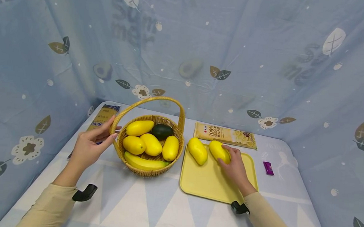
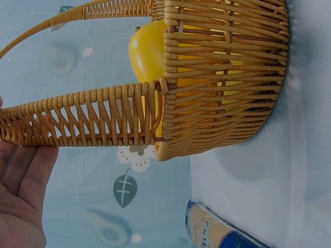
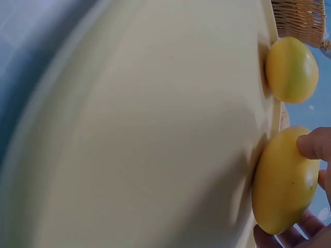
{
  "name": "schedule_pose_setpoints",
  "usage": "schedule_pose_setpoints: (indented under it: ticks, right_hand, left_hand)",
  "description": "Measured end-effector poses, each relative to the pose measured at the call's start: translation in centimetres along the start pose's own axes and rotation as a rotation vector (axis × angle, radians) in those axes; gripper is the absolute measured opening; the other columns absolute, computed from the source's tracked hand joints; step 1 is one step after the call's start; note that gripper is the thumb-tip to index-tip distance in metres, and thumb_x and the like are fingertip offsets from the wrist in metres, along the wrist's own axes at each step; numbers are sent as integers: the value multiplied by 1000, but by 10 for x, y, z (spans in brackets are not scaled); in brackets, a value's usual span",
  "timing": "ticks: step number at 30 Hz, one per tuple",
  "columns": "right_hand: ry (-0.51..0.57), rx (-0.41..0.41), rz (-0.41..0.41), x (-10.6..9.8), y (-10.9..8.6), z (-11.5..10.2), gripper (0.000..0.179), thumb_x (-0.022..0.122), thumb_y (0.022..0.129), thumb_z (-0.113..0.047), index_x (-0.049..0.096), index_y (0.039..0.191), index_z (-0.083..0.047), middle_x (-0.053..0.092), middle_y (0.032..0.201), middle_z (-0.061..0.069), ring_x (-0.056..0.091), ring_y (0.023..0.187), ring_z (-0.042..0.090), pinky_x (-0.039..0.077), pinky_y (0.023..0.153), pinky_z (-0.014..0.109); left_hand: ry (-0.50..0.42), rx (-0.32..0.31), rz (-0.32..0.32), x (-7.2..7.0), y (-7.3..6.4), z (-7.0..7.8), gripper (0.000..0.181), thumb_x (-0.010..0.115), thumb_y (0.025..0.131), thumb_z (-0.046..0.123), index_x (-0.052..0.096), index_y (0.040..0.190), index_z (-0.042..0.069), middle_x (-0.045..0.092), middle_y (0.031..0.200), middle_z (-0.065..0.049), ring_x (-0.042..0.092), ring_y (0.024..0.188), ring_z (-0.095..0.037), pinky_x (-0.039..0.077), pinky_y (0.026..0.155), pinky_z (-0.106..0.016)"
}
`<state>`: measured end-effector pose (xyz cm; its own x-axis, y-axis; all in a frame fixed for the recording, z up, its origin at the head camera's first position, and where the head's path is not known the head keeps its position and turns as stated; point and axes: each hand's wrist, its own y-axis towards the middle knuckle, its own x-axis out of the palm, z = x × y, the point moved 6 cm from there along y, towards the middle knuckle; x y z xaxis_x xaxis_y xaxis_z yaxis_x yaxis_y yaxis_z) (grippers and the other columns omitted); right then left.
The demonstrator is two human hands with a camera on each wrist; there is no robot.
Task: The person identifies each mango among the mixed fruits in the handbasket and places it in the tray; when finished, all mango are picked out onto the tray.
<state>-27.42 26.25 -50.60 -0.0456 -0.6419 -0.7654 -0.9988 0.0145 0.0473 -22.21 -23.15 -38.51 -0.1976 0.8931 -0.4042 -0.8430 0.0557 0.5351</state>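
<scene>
My left hand point(image 1: 89, 145) pinches the near-left side of the handle point(image 2: 98, 116) of a woven wicker basket point(image 1: 147, 173), thumb in front and fingers behind. In the basket lie several yellow mangoes point(image 1: 151, 145), a dark green avocado point(image 1: 162, 131) and a banana point(image 1: 144, 163) along the front. On the right, a shallow yellow tray point(image 1: 203, 184) bears two mangoes at its far side. My right hand point(image 1: 237, 168) grips the right mango point(image 3: 282, 181), thumb on one side and fingers curled round the other. Beside it, the left mango point(image 1: 197, 151) lies untouched.
Behind the tray lies a pasta packet point(image 1: 226, 135). Another packet point(image 1: 105, 115), blue and tan, lies behind my left hand. A small purple wrapped sweet point(image 1: 268, 168) is right of the tray. Patterned blue curtains point(image 1: 184, 52) enclose the table at the back and sides.
</scene>
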Motion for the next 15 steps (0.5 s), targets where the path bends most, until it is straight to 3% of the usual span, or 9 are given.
schedule_pose_setpoints:
  ticks: [15]
  right_hand:
    - [-50, -13, 40, 2, -3, -4, 60, 74, 95, -26, 50, 148, -12, 43, 136, 22, 49, 124, 43, 42, 108, 59]
  left_hand:
    - [11, -3, 2, 0, -1, -1, 72, 72, 88, -11, 52, 150, 20, 72, 118, -20, 65, 104, 8, 54, 81, -12]
